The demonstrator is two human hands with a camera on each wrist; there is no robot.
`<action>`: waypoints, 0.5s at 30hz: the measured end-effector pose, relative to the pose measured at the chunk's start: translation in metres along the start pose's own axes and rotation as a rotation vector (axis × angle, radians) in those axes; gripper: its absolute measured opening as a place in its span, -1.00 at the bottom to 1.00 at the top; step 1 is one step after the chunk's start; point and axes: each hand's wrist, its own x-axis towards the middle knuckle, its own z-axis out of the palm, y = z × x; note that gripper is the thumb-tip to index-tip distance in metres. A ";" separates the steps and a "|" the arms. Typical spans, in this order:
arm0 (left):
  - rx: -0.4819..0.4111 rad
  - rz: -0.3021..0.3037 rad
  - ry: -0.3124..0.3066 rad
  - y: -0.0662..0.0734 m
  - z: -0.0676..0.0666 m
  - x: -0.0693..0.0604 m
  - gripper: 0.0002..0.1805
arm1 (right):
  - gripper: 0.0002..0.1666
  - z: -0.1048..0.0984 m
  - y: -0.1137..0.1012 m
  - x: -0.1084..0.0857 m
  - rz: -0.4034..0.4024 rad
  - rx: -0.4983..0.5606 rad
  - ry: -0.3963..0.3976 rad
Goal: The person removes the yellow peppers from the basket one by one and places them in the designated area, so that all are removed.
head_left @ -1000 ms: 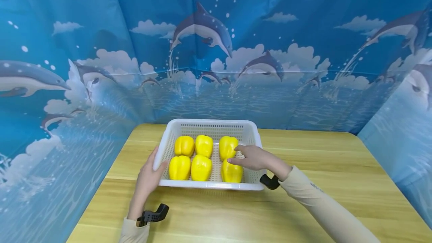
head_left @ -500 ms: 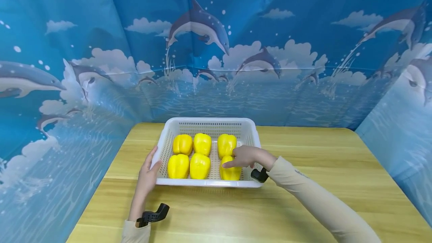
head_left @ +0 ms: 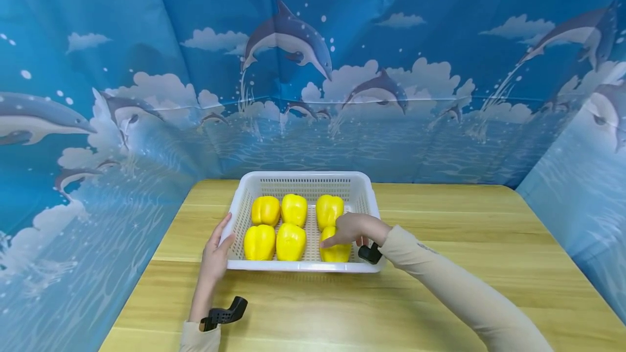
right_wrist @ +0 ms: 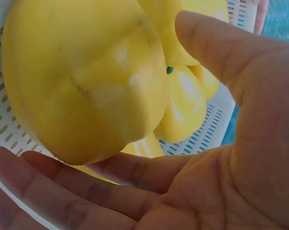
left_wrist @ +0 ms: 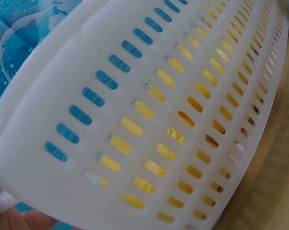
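Note:
Several yellow bell peppers (head_left: 290, 242) lie in a white perforated plastic basket (head_left: 264, 266). My left hand (head_left: 213, 257) holds the basket's left side by the rim; in the left wrist view only some fingers (left_wrist: 25, 219) show under the edge. Over the front right bell pepper (head_left: 337, 251) reaches my right hand (head_left: 359, 227). In the right wrist view, that pepper (right_wrist: 84, 81) sits between the spread thumb and the nearly straight fingers. The thumb appears apart from it, and the fingers lie along its underside.
The basket stands on a light wooden table (head_left: 440, 216). Behind and beside the table hangs a blue curtain (head_left: 313, 140) printed with dolphins. A black wrist camera (head_left: 225, 313) is strapped to the left wrist, another (head_left: 370, 254) to the right.
My right hand has moved left and down, from above the right pair of peppers to around the front right one. The left hand stays at the basket's left rim.

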 end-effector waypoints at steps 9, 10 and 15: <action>-0.004 0.011 0.004 0.000 0.000 -0.002 -0.45 | -0.34 0.002 -0.001 0.009 0.046 -0.023 -0.020; -0.004 0.010 0.004 0.000 0.000 -0.002 -0.45 | -0.34 0.002 -0.001 0.010 0.048 -0.022 -0.023; -0.008 0.016 0.007 0.000 0.001 -0.001 -0.45 | -0.34 0.003 0.000 0.014 0.050 -0.003 -0.034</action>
